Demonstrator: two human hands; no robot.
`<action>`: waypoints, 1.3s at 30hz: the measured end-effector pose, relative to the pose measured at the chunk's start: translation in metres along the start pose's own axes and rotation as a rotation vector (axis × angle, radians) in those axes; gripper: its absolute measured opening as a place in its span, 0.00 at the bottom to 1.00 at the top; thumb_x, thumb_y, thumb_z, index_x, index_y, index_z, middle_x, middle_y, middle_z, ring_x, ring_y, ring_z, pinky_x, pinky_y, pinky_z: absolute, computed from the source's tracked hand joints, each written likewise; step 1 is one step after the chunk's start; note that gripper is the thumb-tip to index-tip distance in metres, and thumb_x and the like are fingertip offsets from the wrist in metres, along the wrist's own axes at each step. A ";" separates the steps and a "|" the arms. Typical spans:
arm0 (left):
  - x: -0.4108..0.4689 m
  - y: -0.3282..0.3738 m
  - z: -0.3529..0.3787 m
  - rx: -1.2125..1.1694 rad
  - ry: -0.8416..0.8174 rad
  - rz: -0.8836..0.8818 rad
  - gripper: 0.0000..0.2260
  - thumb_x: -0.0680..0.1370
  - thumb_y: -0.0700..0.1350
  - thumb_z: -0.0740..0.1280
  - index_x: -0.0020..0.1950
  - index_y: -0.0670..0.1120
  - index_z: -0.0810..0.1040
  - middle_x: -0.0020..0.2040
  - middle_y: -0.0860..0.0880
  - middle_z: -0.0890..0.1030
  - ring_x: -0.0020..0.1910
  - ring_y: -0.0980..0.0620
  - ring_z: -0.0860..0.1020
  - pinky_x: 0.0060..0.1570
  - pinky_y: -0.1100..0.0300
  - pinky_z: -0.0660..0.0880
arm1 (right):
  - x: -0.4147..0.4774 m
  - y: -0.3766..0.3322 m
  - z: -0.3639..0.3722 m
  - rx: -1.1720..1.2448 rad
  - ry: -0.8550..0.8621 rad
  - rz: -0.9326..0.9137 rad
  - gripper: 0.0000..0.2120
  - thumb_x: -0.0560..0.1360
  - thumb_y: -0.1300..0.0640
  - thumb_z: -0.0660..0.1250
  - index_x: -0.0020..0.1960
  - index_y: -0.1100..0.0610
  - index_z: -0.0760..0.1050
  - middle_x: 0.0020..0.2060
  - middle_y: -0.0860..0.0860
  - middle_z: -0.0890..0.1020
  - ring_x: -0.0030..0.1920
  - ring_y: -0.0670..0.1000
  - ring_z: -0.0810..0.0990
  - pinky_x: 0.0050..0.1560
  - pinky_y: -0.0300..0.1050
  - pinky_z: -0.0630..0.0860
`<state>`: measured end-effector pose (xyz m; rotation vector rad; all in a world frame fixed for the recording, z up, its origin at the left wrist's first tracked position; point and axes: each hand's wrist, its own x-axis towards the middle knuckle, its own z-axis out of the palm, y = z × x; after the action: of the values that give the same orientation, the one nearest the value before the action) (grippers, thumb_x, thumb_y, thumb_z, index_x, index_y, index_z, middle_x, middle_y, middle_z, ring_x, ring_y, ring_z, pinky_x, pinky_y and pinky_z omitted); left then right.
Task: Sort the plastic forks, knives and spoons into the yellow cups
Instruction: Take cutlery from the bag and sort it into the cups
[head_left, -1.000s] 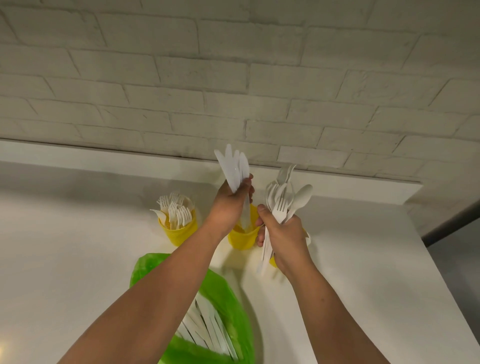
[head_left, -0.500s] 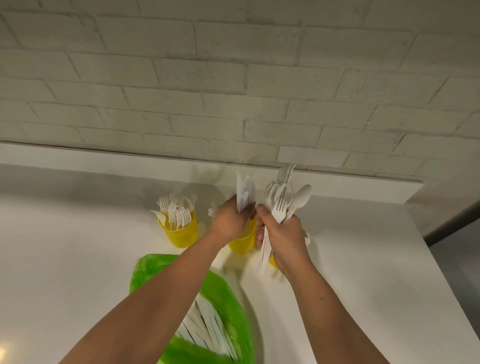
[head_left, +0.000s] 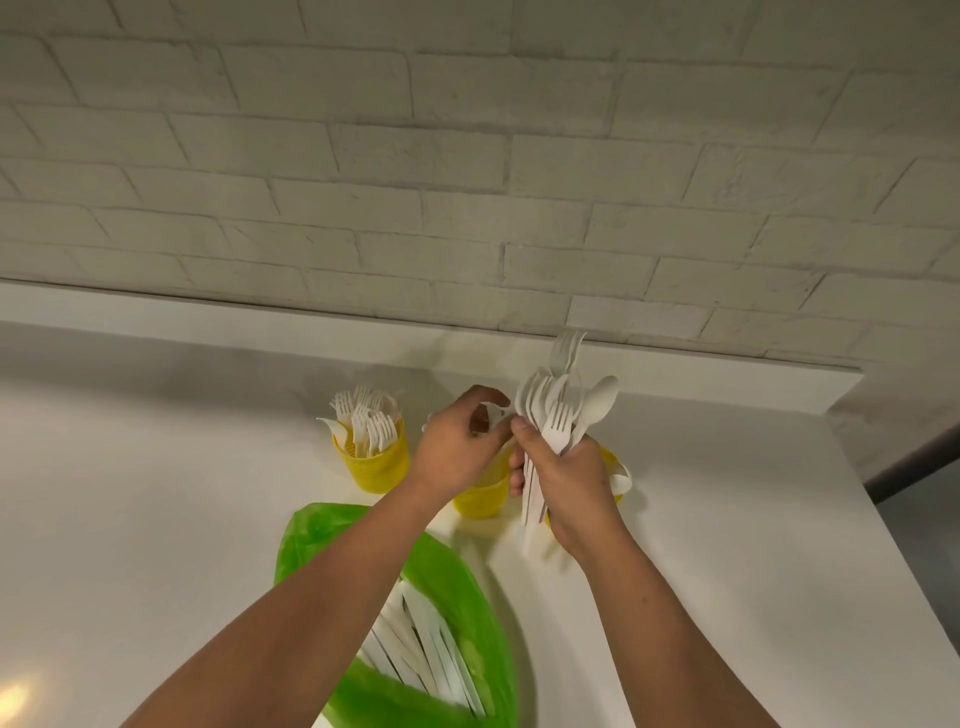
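Three yellow cups stand near the wall. The left cup (head_left: 375, 470) is full of white forks (head_left: 366, 415). My left hand (head_left: 451, 453) hangs over the middle cup (head_left: 480, 503) with its fingers curled round the tops of white knives (head_left: 494, 414), which are mostly hidden inside the cup. My right hand (head_left: 569, 486) grips an upright bundle of mixed forks and spoons (head_left: 563, 408) just right of the left hand. Behind that hand only the edge of the right cup (head_left: 614, 461) shows.
A green plastic bag (head_left: 470, 597) lies on the white counter (head_left: 156, 519) under my forearms, with several white utensils (head_left: 426, 654) inside. A white brick wall rises behind the cups. The counter ends at the right, with a dark floor beyond.
My left hand came down over the middle cup and the knives sank from well above the hand to barely showing. The right hand and its bundle stayed in place.
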<state>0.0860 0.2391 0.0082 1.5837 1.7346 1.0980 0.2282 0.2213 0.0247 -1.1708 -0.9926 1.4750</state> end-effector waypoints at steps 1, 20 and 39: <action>0.000 0.000 -0.001 0.016 0.017 0.015 0.09 0.77 0.54 0.71 0.56 0.55 0.79 0.37 0.53 0.82 0.38 0.59 0.80 0.43 0.60 0.77 | -0.002 -0.001 0.000 0.018 -0.011 0.003 0.07 0.79 0.57 0.72 0.46 0.60 0.80 0.29 0.56 0.79 0.27 0.55 0.75 0.31 0.48 0.76; -0.008 0.074 -0.053 -0.561 -0.111 -0.057 0.13 0.85 0.41 0.61 0.68 0.43 0.79 0.58 0.45 0.86 0.60 0.49 0.84 0.65 0.49 0.78 | -0.038 -0.004 0.001 0.026 -0.563 0.283 0.08 0.79 0.61 0.71 0.41 0.56 0.77 0.29 0.55 0.72 0.22 0.49 0.68 0.25 0.39 0.65; -0.123 0.023 -0.041 -0.616 -0.313 -0.369 0.17 0.77 0.53 0.74 0.53 0.39 0.82 0.32 0.36 0.77 0.24 0.44 0.72 0.26 0.57 0.70 | -0.088 0.000 0.030 -0.378 -0.432 0.201 0.13 0.75 0.70 0.60 0.38 0.59 0.79 0.26 0.56 0.76 0.23 0.51 0.75 0.27 0.42 0.75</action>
<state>0.0843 0.1096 0.0326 0.9477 1.2459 1.0014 0.2051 0.1339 0.0476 -1.2701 -1.5354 1.7986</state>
